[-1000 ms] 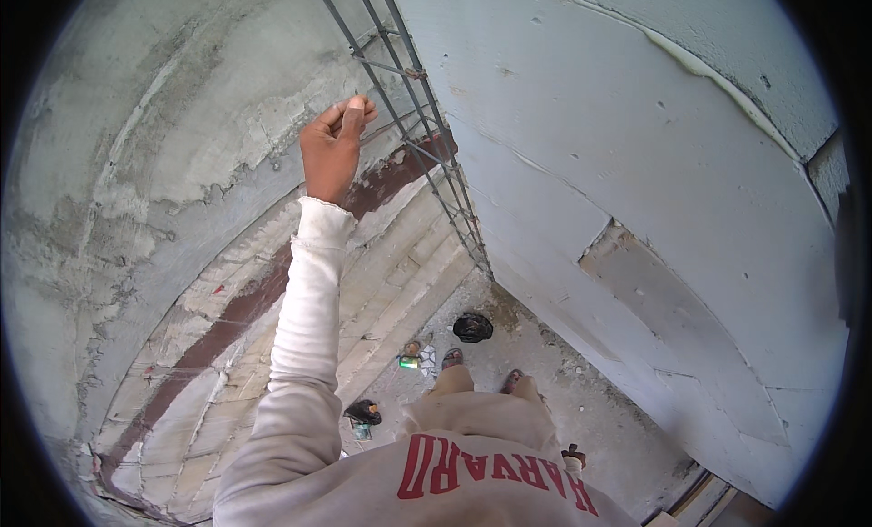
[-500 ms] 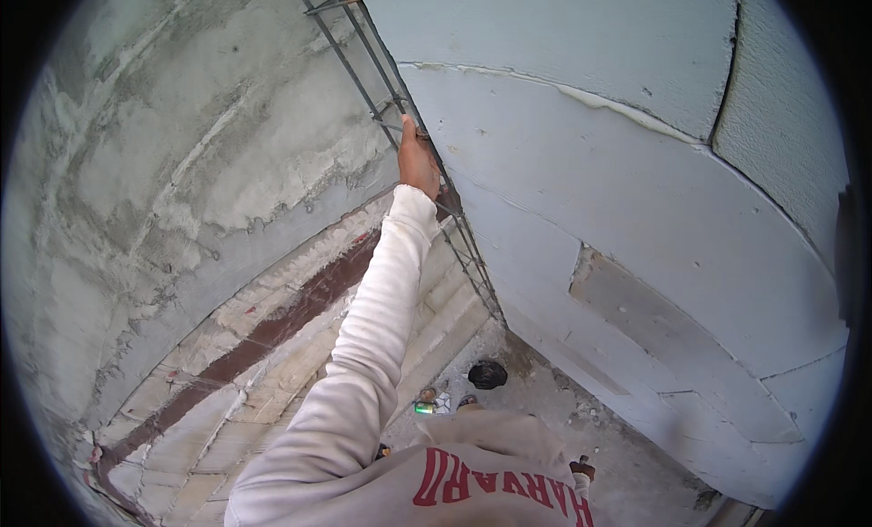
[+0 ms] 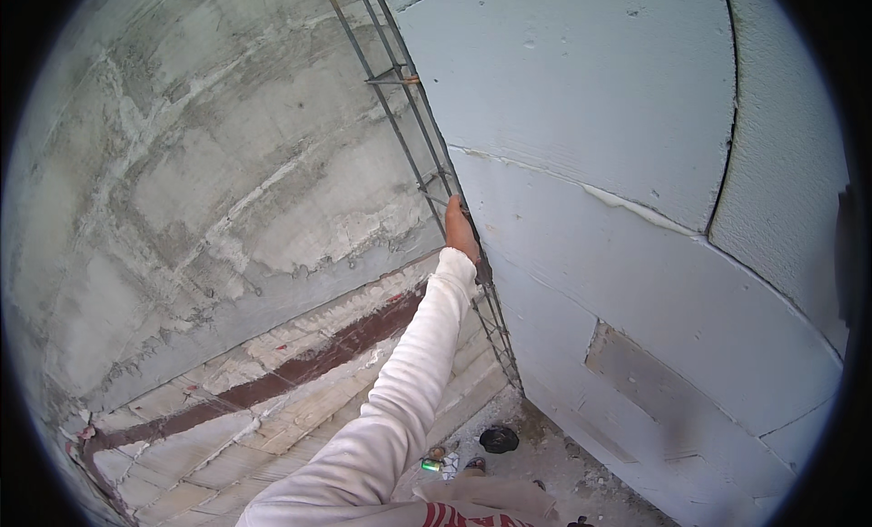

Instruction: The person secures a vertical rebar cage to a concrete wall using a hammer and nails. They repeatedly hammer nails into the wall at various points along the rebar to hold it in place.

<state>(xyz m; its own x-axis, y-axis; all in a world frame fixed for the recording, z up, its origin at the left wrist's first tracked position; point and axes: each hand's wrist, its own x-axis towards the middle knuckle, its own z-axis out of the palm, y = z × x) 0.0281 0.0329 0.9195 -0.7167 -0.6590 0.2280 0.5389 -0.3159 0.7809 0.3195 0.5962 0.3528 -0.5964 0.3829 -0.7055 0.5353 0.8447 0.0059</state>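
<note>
My left hand [image 3: 461, 232] is closed around a tall steel rebar cage [image 3: 411, 79], its thumb pointing up along the bars. The cage is made of long thin rods with short cross ties, and it stands in the corner between two walls. The fingers pass behind the bars and are partly hidden. A white sleeve [image 3: 400, 391] covers my outstretched left arm. My right hand is out of sight; only a small dark tip shows at the lower edge, too little to name.
Left of the cage is a rough grey plastered wall [image 3: 209, 164] with a reddish-brown band [image 3: 272, 377] low on it. Pale smooth panels [image 3: 581, 100] form the right wall. On the floor lie a black round thing [image 3: 499, 439] and a green can [image 3: 431, 465].
The view has shifted, so the cage and my left hand appear lower and further right. My left hand keeps its hold. My right hand, earlier visible with a dark object, has dropped out of view.
</note>
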